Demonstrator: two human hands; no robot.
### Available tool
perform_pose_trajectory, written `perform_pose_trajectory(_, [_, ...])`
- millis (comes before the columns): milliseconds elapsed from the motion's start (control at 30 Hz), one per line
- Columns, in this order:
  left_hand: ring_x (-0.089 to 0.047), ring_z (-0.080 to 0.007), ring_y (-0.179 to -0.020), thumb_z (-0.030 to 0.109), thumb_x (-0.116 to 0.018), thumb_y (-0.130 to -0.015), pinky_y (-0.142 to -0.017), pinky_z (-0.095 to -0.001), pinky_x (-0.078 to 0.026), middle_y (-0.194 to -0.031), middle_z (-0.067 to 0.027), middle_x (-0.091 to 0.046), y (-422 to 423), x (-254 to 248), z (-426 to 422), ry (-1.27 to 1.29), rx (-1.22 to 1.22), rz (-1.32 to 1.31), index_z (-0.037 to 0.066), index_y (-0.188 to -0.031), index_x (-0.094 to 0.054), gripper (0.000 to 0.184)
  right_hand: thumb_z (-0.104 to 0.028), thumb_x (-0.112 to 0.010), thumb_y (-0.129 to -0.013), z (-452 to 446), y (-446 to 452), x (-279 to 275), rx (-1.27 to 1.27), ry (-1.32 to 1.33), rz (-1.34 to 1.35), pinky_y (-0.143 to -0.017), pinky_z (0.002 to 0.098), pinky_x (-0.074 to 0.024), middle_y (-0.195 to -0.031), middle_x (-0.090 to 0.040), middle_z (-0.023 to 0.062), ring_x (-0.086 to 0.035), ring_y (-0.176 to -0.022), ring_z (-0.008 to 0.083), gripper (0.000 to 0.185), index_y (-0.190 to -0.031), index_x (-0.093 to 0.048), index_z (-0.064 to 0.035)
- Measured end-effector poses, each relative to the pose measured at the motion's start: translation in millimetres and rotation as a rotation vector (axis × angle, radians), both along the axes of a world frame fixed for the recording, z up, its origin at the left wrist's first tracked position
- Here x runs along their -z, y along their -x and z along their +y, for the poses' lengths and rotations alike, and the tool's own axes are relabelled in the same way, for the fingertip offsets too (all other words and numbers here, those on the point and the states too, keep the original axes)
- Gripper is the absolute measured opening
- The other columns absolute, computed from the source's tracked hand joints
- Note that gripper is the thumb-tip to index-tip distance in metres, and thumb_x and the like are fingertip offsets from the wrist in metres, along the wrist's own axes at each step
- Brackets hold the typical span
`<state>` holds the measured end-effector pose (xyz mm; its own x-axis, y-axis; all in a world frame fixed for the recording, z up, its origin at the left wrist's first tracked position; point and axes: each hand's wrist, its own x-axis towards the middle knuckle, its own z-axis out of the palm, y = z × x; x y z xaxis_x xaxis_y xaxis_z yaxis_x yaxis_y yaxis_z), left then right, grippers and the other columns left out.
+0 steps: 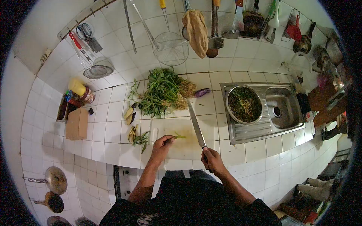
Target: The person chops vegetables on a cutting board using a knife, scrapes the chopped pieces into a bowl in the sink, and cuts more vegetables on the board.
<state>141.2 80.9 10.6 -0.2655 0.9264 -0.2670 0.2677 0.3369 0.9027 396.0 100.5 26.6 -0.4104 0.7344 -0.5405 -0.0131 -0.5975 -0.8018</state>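
Note:
My right hand (212,161) grips the handle of a long knife (197,126), its blade pointing up and away over the right part of a white cutting board (158,130). At the board's left side my left hand (164,144) is closed on a small green stem (180,136), which sticks out to the right. Beyond the board lies a heap of leafy greens (156,92) with roots (185,89) at its right end. A purple eggplant (202,92) lies beside the roots. Left of the board are cut leaves (141,139) and pale eggplant pieces (129,113).
On the right, a steel sink (281,107) has a pot of chopped greens (244,104) on its drainboard. A cardboard box (77,124) and bottles (81,92) stand at the left. Strainers (170,49) and other utensils hang along the back wall.

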Motion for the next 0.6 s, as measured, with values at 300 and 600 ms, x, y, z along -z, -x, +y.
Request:
perform_pose_trajectory(300, [-0.057, -0.0126, -0.084, 0.015, -0.07, -0.088, -0.075, -0.0251, -0.046, -0.091, -0.0054, -0.064, -20.7, -2.6, 7.8, -0.304, 0.142, 0.082, 0.008, -0.107, -0.071, 0.02, -0.041, -0.044, -0.103, -0.1, -3.0, -26.2, -0.037, -0.169, 0.059, -0.039, 0.0233, -0.0315, -0.059, -0.044, -0.0012, -0.038, -0.043, 0.0073, 0.041, -0.08, -0.05, -0.0078])
perform_pose_trajectory(600, [-0.059, -0.0319, -0.099, 0.021, -0.077, -0.074, -0.09, -0.0416, -0.047, -0.099, -0.0122, -0.067, 18.6, 92.4, -5.0, -0.347, 0.297, 0.653, 0.011, -0.108, -0.071, 0.036, -0.045, -0.049, -0.1, -23.1, 7.3, 26.0, -0.104, -0.21, -0.186, -0.044, 0.0253, -0.0328, -0.061, -0.047, -0.0017, -0.04, -0.048, 0.0077, 0.044, -0.079, -0.053, -0.0067])
